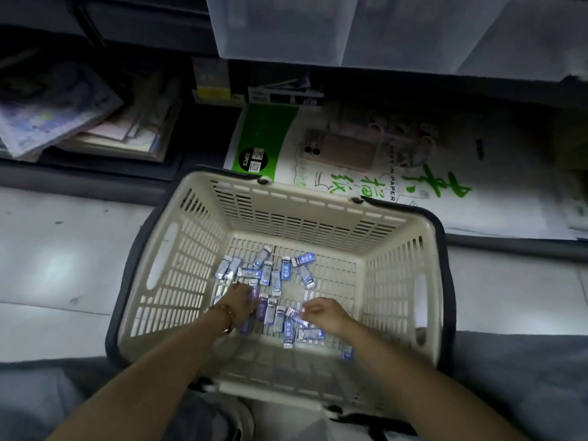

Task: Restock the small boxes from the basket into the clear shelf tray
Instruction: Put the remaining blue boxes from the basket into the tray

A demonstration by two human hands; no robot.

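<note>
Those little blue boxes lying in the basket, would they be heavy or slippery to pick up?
Probably light: the small boxes look tiny beside the left hand and lie loosely scattered on the floor of the basket. Their wrapping catches the light, so they may be a bit slippery. Being flat-sided, they should slide rather than roll when pushed.
</note>
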